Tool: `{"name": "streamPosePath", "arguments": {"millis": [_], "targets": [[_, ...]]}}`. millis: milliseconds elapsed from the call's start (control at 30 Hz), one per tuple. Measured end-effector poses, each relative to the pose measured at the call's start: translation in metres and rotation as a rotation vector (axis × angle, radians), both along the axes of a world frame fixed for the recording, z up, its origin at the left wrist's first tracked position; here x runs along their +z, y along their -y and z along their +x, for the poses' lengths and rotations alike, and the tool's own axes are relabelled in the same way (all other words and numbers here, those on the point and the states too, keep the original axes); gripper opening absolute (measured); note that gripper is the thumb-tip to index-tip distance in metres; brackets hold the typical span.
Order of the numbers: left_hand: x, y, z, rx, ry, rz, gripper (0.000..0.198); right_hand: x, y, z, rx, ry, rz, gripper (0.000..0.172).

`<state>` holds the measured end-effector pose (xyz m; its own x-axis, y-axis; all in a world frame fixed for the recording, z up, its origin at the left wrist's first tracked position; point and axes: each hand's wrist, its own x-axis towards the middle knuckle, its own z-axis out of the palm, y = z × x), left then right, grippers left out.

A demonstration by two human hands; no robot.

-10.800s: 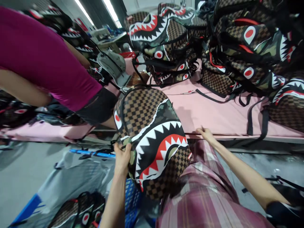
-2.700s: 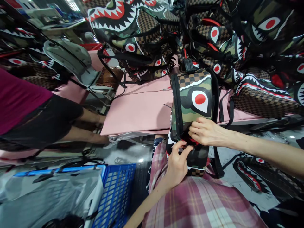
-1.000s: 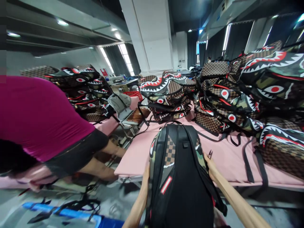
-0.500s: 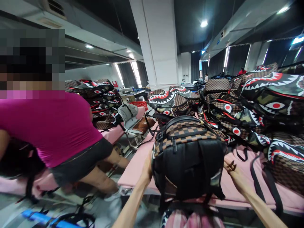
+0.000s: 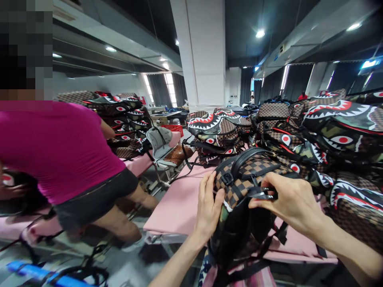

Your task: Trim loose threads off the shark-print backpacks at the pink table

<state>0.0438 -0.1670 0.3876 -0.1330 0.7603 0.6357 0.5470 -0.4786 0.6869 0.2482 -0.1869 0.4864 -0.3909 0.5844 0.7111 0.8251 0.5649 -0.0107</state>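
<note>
A backpack (image 5: 239, 227) with brown-and-black checks, camouflage patches and black straps stands tilted at the table's near edge, against my lap. My left hand (image 5: 209, 203) grips its left side, thumb on the near face and fingers over the edge. Close to the checked top panel, my right hand (image 5: 290, 199) is closed round small dark metal thread snips (image 5: 265, 194), mostly hidden by the fingers. Their tip is beside a black strap near the zip. A black carry handle (image 5: 242, 159) arches over the top of the bag.
Piles of shark-face backpacks (image 5: 344, 139) rise on the right, with a smaller stack (image 5: 209, 127) behind on the pink table (image 5: 173, 207). At left, a person in a magenta top (image 5: 68, 155) bends over another pink table. A grey chair (image 5: 160, 143) stands between the tables.
The backpack has turned and tilted to the right. My left hand has moved up along its side, and my right hand has come from beside the bag onto its top with the snips.
</note>
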Motion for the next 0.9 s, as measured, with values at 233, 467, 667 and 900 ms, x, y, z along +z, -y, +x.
{"name": "streamPosePath", "arguments": {"millis": [233, 467, 667, 900], "targets": [[0.056, 0.018, 0.002, -0.032, -0.171, 0.034, 0.040, 0.013, 0.000, 0.003, 0.009, 0.077, -0.302, 0.003], [0.090, -0.002, 0.028, 0.002, -0.310, -0.018, 0.025, 0.000, -0.010, 0.041, -0.110, -0.119, -0.253, 0.013], [0.097, -0.024, -0.008, 0.015, -0.574, 0.161, 0.023, -0.012, -0.024, 0.084, -0.231, -0.233, -0.262, 0.016], [0.096, 0.008, 0.054, -0.025, -0.793, 0.516, 0.023, -0.011, -0.019, 0.073, -0.022, -0.376, -0.377, 0.013]]}}
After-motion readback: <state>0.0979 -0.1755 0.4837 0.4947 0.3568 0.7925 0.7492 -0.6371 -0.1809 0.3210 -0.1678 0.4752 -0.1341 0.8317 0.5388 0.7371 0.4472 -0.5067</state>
